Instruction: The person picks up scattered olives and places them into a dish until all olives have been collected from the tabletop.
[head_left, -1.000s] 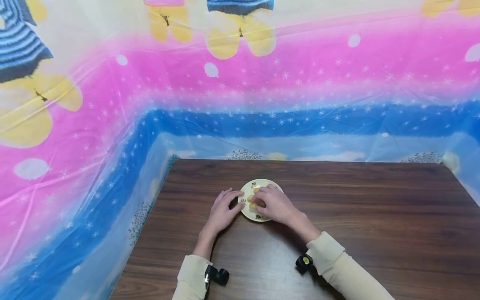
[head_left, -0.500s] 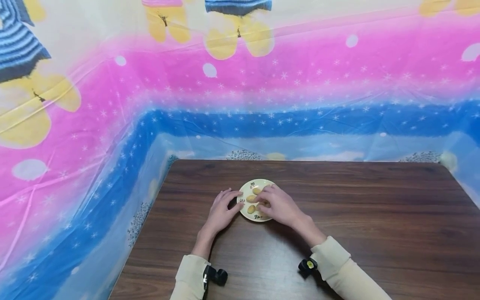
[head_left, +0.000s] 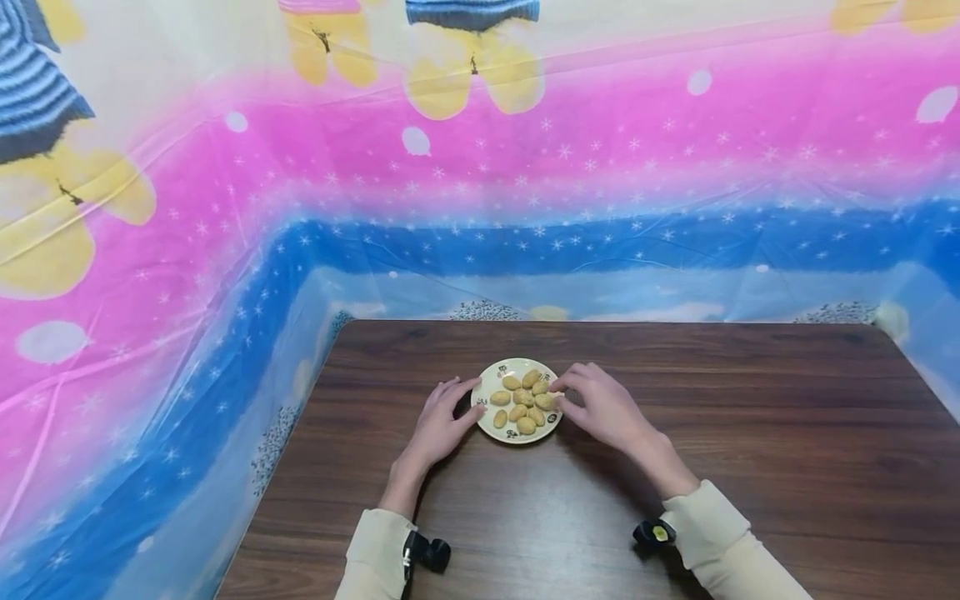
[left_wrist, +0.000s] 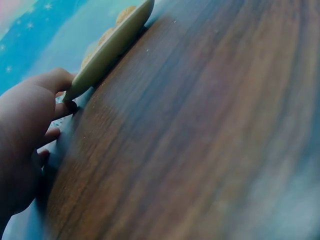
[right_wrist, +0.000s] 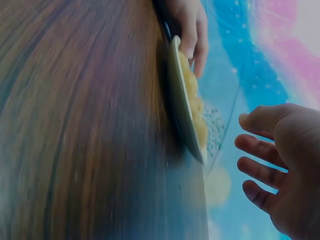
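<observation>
On the table stands a round cream plate [head_left: 492, 382] with small printed motifs. Several yellowish oval pieces [head_left: 522, 397], which look like small potatoes, lie spread over it. My left hand [head_left: 441, 423] holds the plate's left rim, thumb and forefinger apart along the edge. In the left wrist view that hand's thumb meets the rim, and other fingers sit lower beside it. My right hand [head_left: 606, 410] is at the plate's right side, its fingers loosely bent near the rim. The right wrist view shows this right hand [right_wrist: 285, 165] with nothing between thumb and fingers.
A dark brown wood-grain table [head_left: 735, 417] spreads around the plate. Behind it and to its left hangs a pink and blue patterned cloth [head_left: 600, 167]. Black cameras [head_left: 429, 552] are strapped at both wrists, below the cream sleeves.
My right hand has drawn back rightward from over the plate, uncovering the pieces in the middle and on the right. My left hand has stayed at the left rim.
</observation>
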